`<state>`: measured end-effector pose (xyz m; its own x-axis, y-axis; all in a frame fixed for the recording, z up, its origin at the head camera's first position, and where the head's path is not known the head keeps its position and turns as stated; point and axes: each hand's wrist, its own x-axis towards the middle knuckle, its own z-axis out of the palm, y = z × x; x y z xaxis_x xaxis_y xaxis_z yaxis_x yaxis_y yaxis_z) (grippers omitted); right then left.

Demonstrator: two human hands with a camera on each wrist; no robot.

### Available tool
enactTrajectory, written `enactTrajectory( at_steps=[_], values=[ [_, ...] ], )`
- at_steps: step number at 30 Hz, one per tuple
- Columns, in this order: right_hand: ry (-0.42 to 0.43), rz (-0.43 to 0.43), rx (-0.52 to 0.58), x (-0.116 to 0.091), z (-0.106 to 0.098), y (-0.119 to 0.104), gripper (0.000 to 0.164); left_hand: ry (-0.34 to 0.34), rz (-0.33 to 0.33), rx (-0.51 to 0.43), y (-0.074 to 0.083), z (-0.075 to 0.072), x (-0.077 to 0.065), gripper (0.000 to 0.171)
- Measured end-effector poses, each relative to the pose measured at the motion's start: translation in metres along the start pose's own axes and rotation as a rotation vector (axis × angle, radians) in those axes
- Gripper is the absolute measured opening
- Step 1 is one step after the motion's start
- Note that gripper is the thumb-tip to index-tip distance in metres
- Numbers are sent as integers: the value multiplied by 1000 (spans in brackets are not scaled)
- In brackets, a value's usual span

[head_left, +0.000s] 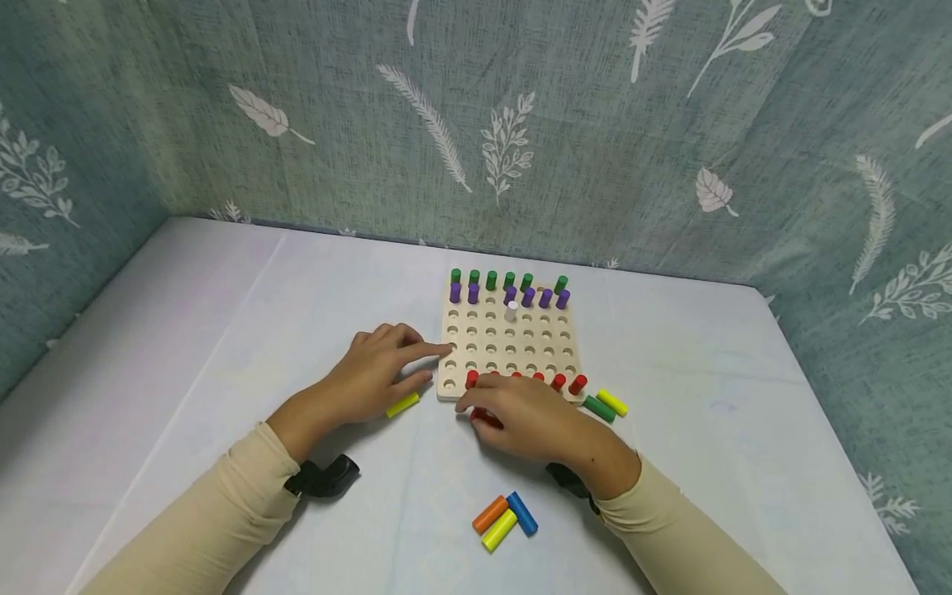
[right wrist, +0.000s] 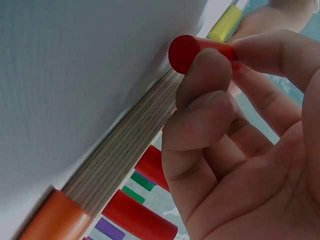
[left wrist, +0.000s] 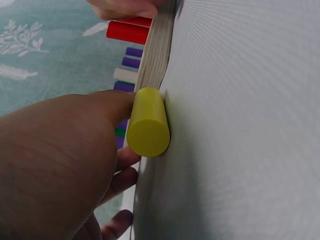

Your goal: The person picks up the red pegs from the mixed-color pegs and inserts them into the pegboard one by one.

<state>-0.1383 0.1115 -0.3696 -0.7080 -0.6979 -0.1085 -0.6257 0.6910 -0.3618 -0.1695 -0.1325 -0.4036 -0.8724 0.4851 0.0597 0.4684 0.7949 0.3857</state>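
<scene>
My right hand (head_left: 531,421) pinches a red peg (right wrist: 184,55) between thumb and fingers, just off the front edge of the wooden pegboard (head_left: 500,357). My left hand (head_left: 375,372) has its index finger stretched out to the board's left edge, with nothing in its grasp. A yellow peg (left wrist: 148,130) lies on the table under that hand. Red pegs (head_left: 578,384) stand along the board's front row, partly hidden behind my right hand. Green pegs (head_left: 492,280) line the back row, purple pegs (head_left: 528,297) the row before it, and one white peg (head_left: 511,311) stands nearer the middle.
Beside the board's front right corner lie a green peg (head_left: 599,409) and a yellow peg (head_left: 613,402). Closer to me, an orange peg (head_left: 489,514), a blue peg (head_left: 523,513) and another yellow peg (head_left: 499,530) lie together. A patterned cloth (head_left: 312,165) hangs behind the white table.
</scene>
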Motion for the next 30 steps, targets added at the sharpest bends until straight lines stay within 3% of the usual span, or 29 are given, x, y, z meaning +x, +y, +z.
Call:
enactTrajectory(
  at_steps=[17, 30],
  values=[
    [23, 0, -15, 0, -1, 1, 20, -8, 8, -3, 1, -3, 0, 46],
    [139, -54, -10, -4, -4, 1, 20, 0, 3, 0, 3, -1, -2, 47]
  ],
)
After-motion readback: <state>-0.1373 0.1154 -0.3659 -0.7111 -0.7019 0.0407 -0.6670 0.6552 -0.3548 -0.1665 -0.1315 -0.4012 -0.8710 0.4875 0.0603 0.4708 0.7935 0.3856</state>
